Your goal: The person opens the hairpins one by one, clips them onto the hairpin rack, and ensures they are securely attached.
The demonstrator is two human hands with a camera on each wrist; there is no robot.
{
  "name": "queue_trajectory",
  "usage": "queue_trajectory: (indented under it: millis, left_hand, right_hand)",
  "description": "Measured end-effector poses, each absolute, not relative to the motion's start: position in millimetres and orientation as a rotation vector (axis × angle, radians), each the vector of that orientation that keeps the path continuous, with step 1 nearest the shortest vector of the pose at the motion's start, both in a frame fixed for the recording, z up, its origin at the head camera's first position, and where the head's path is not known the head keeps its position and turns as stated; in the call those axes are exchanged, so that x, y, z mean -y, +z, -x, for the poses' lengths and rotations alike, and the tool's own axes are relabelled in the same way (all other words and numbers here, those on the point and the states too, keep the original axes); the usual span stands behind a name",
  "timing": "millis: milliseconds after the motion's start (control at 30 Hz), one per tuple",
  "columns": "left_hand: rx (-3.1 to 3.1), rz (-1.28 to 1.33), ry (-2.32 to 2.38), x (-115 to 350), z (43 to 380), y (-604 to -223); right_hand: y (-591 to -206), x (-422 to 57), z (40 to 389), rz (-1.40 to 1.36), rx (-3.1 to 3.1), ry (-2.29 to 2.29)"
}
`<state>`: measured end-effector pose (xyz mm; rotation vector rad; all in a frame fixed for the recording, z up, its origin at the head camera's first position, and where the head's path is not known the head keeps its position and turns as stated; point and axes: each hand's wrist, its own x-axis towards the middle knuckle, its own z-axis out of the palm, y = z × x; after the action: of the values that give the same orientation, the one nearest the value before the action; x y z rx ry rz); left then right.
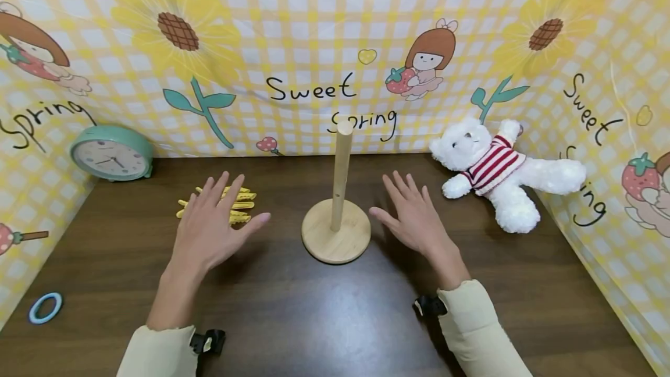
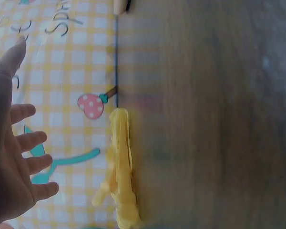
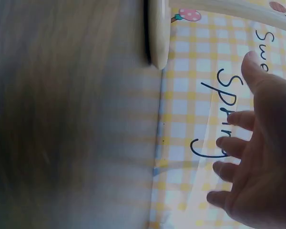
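My left hand hovers over the table with its fingers spread, holding nothing. Partly hidden beneath it lies a bunch of slender yellow pieces, their kind unclear. The left wrist view shows the yellow pieces apart from the fingers. To the right of a wooden stand with an upright rod and a round base, my right hand is held out, also with nothing in it. In the right wrist view a gap separates this hand from the stand's base.
A green alarm clock stands at the back left. A blue ring lies near the left edge. At the back right lies a white teddy bear in a striped shirt. Checked cloth walls the table at back and sides.
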<state>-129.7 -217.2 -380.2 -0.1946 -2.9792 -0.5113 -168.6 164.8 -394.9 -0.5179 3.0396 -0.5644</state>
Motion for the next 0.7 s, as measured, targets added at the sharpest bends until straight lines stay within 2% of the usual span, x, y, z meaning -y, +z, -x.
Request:
queue_trajectory:
  millis: [267,700]
  left_hand:
    - [2.952,0.143,-0.668,237.0,122.9,-385.8]
    - [2.959,0.074,-0.786,262.6,116.6,-394.9]
  right_hand:
    - [-406.0,-156.1,163.7,0.607,-2.895,-0.901]
    - [-409.1,-155.0,159.7,0.648,-2.737,-1.068]
